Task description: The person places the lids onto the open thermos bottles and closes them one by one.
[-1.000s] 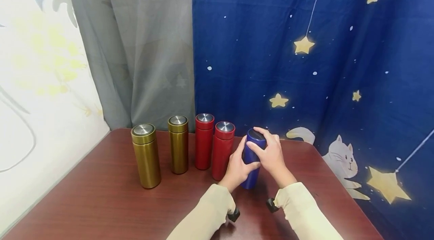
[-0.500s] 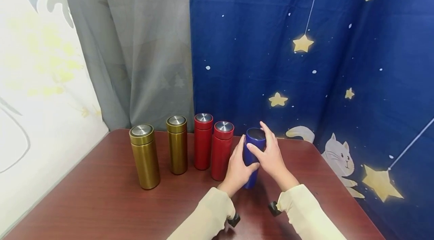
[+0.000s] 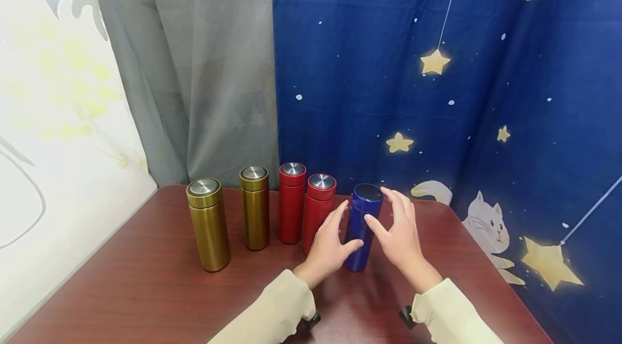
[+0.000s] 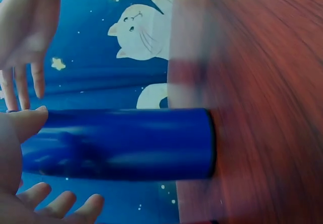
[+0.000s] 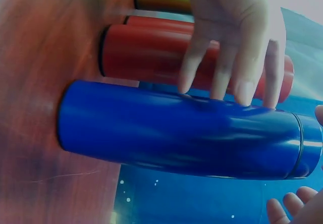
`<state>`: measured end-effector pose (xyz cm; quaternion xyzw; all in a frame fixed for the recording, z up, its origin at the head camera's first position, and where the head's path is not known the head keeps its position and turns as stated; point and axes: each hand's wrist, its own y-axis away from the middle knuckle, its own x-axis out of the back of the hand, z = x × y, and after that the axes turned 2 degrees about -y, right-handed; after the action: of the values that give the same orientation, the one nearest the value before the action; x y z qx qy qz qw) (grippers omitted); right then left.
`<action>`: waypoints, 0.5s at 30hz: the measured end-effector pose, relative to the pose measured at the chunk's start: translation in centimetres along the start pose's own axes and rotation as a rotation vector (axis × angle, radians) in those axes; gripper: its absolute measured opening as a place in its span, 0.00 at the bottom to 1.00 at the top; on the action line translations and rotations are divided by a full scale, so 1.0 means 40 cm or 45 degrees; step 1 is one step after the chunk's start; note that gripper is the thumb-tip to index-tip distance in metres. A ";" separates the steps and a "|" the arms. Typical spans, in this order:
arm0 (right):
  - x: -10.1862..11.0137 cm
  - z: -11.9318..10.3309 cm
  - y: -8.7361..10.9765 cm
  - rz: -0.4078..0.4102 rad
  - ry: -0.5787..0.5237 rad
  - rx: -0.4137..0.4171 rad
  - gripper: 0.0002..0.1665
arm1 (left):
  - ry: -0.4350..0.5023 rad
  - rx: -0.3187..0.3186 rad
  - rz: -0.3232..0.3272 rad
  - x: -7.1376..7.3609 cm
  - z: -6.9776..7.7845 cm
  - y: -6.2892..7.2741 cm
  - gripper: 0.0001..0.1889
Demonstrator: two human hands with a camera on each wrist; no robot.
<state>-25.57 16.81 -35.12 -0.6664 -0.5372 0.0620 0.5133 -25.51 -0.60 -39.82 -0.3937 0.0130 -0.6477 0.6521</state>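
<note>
A blue thermos bottle (image 3: pixel 358 225) with a dark lid top stands upright on the table, at the right end of the bottles. My left hand (image 3: pixel 330 244) is at its left side, fingers spread, thumb in front of the body. On the other side is my right hand (image 3: pixel 400 230), relaxed, its fingertips close to the lid. Neither hand's fingers wrap the bottle. In the left wrist view, space shows between several left fingers and the blue body (image 4: pixel 131 143). Just left of the left hand stands a red thermos (image 3: pixel 318 211), partly covered by that hand.
Another red thermos (image 3: pixel 290 214) and two gold ones, one nearer (image 3: pixel 210 230) and one farther back (image 3: pixel 256 214), stand to the left on the reddish-brown table (image 3: pixel 146 290). Behind the table hang a grey curtain (image 3: pixel 228 63) and a blue starry curtain (image 3: pixel 340 63).
My right hand has come off the blue lid and moved right. The left hand has let go and drawn back left, its fingers apart from the bottle. The bottles stay where they were.
</note>
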 end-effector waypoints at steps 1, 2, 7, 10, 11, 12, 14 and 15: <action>0.001 -0.001 0.005 0.011 0.010 0.017 0.38 | -0.011 -0.005 -0.006 0.007 -0.002 0.004 0.46; 0.002 -0.003 0.009 0.015 0.015 0.026 0.37 | -0.028 -0.007 -0.014 0.014 -0.005 0.009 0.45; 0.001 -0.006 0.032 0.032 0.029 0.060 0.34 | -0.123 -0.078 -0.008 0.042 -0.021 0.028 0.43; -0.002 -0.004 0.044 0.038 0.037 0.084 0.34 | -0.181 -0.127 0.021 0.057 -0.029 0.035 0.42; -0.003 -0.005 0.049 0.035 0.038 0.092 0.34 | -0.199 -0.140 0.027 0.062 -0.031 0.038 0.41; -0.004 -0.004 0.054 0.027 0.044 0.100 0.34 | -0.218 -0.153 0.032 0.067 -0.032 0.041 0.41; -0.007 -0.005 0.066 0.003 0.051 0.114 0.33 | -0.269 -0.173 0.037 0.078 -0.035 0.046 0.40; -0.009 -0.006 0.072 -0.011 0.056 0.123 0.33 | -0.293 -0.178 0.036 0.084 -0.037 0.049 0.40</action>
<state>-23.71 16.67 -37.33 -0.6398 -0.5249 0.0710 0.5569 -24.10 -4.51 -40.22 -0.5099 -0.0112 -0.5866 0.6291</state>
